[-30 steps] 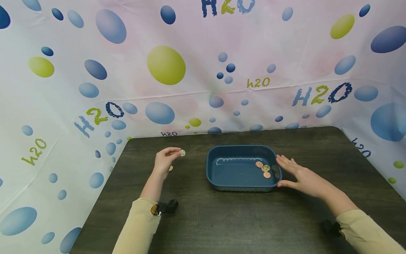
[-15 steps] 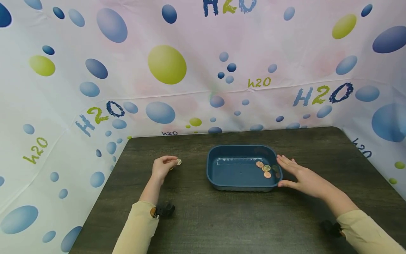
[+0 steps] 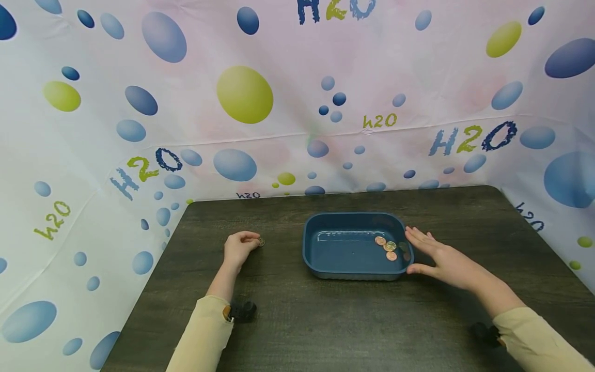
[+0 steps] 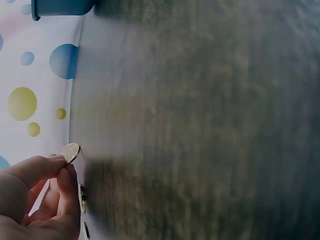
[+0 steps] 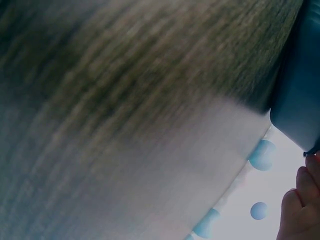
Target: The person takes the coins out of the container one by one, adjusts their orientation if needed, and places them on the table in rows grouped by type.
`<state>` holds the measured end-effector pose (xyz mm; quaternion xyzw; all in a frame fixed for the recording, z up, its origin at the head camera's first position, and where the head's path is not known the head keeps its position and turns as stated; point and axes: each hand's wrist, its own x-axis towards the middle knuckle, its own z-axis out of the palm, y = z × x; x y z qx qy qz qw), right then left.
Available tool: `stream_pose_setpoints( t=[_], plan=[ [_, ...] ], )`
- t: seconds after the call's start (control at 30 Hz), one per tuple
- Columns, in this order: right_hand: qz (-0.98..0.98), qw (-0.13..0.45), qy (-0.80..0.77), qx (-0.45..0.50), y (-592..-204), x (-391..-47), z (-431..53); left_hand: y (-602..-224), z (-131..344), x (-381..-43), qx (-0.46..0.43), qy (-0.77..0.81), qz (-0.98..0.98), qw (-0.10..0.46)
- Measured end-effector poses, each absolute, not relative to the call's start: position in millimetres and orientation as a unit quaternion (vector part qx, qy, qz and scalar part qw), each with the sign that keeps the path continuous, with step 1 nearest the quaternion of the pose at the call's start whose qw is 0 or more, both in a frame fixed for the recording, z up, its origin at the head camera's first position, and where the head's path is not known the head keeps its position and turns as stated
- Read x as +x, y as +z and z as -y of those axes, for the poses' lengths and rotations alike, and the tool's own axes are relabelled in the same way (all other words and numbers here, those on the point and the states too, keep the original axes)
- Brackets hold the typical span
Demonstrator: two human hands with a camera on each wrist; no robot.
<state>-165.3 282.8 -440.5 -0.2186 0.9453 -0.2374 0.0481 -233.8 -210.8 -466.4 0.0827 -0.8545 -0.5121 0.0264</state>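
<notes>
Left hand (image 3: pixel 238 250): thumb and fingers clamped on tilted coin (image 4: pixel 71 152), held at tips; tray (image 3: pixel 341 253) well apart to right, long axis running sideways, loose coins (image 3: pixel 391 246) near its right end; right hand (image 3: pixel 447 263) touching that end, thumb apart from fingers

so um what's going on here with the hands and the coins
A person is handling coins at a dark table. Their left hand pinches one coin, and more coins lie on the table close by. The right hand rests with its fingers against the right end of a blue tray. A few loose coins lie inside it, toward that same end.
</notes>
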Motion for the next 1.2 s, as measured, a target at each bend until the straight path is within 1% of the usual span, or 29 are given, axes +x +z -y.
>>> stream_pose_setpoints(
  t=[0.4,0.67,1.2],
  plan=[
    [-0.945,0.051,-0.24,-0.218,-438.7,-164.2,-282.8,-469.9,206.9,-236.5,0.08,-0.496,0.863,0.046],
    [-0.945,0.052,-0.24,-0.216,-439.6,-164.9,-282.6,-469.8,205.3,-234.8,0.067,-0.464,0.88,0.075],
    [-0.945,0.052,-0.238,-0.217,-441.1,-165.2,-282.6,-469.6,205.1,-234.6,0.075,-0.458,0.883,0.074]
  ],
)
